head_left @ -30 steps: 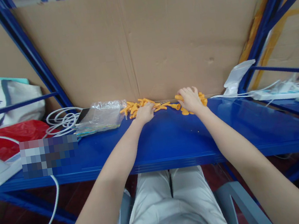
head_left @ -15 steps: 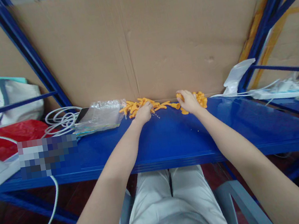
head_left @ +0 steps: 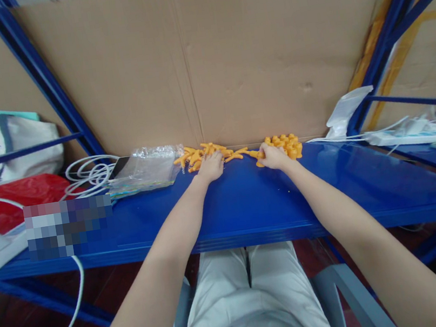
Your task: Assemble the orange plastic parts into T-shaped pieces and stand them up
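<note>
My left hand [head_left: 211, 168] lies flat at the near edge of a loose pile of orange branching plastic pieces [head_left: 192, 157], fingers stretched forward. Small bead-like chains hang from some pieces. To the right, my right hand [head_left: 275, 156] is closed round an orange plastic piece [head_left: 260, 163] that shows just below and left of its fingers. Behind and beside this hand, several orange round-topped pieces [head_left: 291, 144] stand packed close together. A few thin orange pieces [head_left: 237, 154] lie in a line between my two hands.
All this rests on a blue metal table [head_left: 249, 208] against a cardboard panel [head_left: 247, 60]. Left of the pile are clear plastic bags [head_left: 147, 168], a coiled white cable [head_left: 92, 174] and a red bag [head_left: 22, 195]. A white power strip [head_left: 406, 134] lies at the right.
My right hand has come down and slightly nearer, now gripping a piece and uncovering more of the standing cluster. My left hand has flattened and shifted slightly right.
</note>
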Available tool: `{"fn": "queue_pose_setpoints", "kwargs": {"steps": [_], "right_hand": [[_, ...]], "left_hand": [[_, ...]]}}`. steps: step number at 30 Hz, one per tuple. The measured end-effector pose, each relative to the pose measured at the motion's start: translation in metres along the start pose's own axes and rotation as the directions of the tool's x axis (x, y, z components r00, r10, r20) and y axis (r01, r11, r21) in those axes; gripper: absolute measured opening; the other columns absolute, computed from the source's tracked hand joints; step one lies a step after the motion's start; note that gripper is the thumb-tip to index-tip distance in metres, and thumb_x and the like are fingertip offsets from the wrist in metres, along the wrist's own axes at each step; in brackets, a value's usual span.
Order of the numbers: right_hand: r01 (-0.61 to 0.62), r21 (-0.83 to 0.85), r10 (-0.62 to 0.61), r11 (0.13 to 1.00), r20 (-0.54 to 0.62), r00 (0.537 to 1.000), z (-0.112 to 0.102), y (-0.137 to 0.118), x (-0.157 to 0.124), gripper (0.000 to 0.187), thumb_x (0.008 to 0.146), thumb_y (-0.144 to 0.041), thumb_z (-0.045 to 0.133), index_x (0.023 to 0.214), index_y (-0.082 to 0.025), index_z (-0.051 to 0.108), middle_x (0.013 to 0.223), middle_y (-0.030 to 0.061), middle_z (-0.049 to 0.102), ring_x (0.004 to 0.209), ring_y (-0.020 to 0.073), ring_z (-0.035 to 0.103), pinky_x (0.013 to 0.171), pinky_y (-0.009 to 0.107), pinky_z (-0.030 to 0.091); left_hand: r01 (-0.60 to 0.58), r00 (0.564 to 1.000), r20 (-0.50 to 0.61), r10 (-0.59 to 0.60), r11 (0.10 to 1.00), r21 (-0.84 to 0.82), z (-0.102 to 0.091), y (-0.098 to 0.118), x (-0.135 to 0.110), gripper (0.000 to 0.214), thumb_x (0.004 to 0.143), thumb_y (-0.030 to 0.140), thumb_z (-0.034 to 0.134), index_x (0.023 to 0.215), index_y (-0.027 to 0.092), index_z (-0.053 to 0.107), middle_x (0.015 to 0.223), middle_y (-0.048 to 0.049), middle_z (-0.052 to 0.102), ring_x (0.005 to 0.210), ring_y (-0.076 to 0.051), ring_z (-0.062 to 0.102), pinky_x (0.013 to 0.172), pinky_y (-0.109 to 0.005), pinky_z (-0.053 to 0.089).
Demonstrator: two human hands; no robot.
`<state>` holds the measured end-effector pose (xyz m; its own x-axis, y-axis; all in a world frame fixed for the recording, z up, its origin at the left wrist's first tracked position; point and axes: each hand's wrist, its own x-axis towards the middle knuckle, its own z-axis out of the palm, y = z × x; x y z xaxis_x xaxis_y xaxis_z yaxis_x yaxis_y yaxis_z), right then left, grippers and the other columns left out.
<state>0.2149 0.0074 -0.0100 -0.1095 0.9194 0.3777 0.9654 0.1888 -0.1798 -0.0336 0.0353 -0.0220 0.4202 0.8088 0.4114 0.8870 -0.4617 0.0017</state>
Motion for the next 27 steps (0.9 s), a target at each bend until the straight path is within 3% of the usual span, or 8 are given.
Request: {"fn": "queue_pose_setpoints", "kwargs": {"steps": [4, 12, 16, 20, 23, 27], "right_hand": [[-0.072, -0.037, 0.073, 0.997, 0.027, 0.997, -0.008, -0.001, -0.003, 0.031, 0.078, -0.020, 0.060, 0.108, -0.017, 0.058, 0.107, 0.0196, 0.071, 0.104, 0.0391, 0.066, 0.089, 0.055, 0.047], [-0.104, -0.082, 0.102, 0.991, -0.021, 0.995, -0.011, -0.001, -0.007, 0.039, 0.082, -0.020, 0.060, 0.120, -0.013, 0.059, 0.116, 0.0226, 0.067, 0.115, 0.0410, 0.061, 0.095, 0.057, 0.043], [-0.044, -0.217, 0.017, 0.975, -0.123, 0.992, -0.009, -0.012, -0.010, 0.040, 0.088, -0.026, 0.055, 0.125, -0.010, 0.055, 0.127, 0.0237, 0.061, 0.122, 0.0376, 0.054, 0.101, 0.056, 0.039], [0.091, -0.307, -0.154, 0.947, -0.188, 0.970, -0.003, -0.025, -0.012, 0.035, 0.094, -0.026, 0.047, 0.123, -0.009, 0.059, 0.123, 0.0221, 0.064, 0.120, 0.0342, 0.053, 0.110, 0.061, 0.029], [0.148, -0.362, -0.222, 0.920, -0.170, 0.960, 0.008, -0.028, -0.008, 0.035, 0.096, -0.023, 0.044, 0.120, -0.010, 0.065, 0.116, 0.0199, 0.068, 0.117, 0.0341, 0.054, 0.113, 0.068, 0.020], [0.154, -0.411, -0.214, 0.898, -0.104, 0.971, 0.021, -0.024, -0.002, 0.036, 0.094, -0.020, 0.044, 0.116, -0.010, 0.070, 0.109, 0.0181, 0.072, 0.116, 0.0350, 0.056, 0.114, 0.072, 0.015]], "left_hand": [[-0.026, 0.999, -0.039, 0.025, 0.999, -0.019, 0.004, 0.000, -0.001, 0.043, 0.098, 0.022, 0.045, 0.140, 0.019, 0.051, 0.154, -0.0128, 0.049, 0.144, -0.026, 0.043, 0.121, -0.046, 0.029], [0.044, 0.991, -0.126, -0.051, 0.997, -0.061, 0.007, -0.002, 0.001, 0.044, 0.100, 0.029, 0.040, 0.142, 0.018, 0.050, 0.156, -0.0142, 0.045, 0.142, -0.028, 0.045, 0.116, -0.045, 0.038], [0.043, 0.982, -0.178, -0.059, 0.995, -0.091, 0.013, -0.006, 0.005, 0.045, 0.102, 0.033, 0.036, 0.141, 0.016, 0.050, 0.151, -0.0157, 0.049, 0.136, -0.030, 0.051, 0.111, -0.047, 0.043], [0.038, 0.982, -0.181, -0.053, 0.996, -0.086, 0.013, -0.005, 0.005, 0.043, 0.101, 0.028, 0.037, 0.139, 0.015, 0.051, 0.149, -0.0155, 0.050, 0.135, -0.030, 0.052, 0.110, -0.046, 0.044], [0.050, 0.978, -0.200, -0.065, 0.996, -0.080, 0.011, -0.004, 0.004, 0.040, 0.101, 0.027, 0.036, 0.135, 0.017, 0.053, 0.146, -0.0147, 0.053, 0.131, -0.030, 0.055, 0.109, -0.046, 0.045], [0.060, 0.972, -0.223, -0.073, 0.996, -0.067, 0.008, -0.004, 0.004, 0.037, 0.101, 0.027, 0.036, 0.130, 0.017, 0.057, 0.138, -0.0151, 0.060, 0.123, -0.031, 0.059, 0.105, -0.049, 0.046]]}}
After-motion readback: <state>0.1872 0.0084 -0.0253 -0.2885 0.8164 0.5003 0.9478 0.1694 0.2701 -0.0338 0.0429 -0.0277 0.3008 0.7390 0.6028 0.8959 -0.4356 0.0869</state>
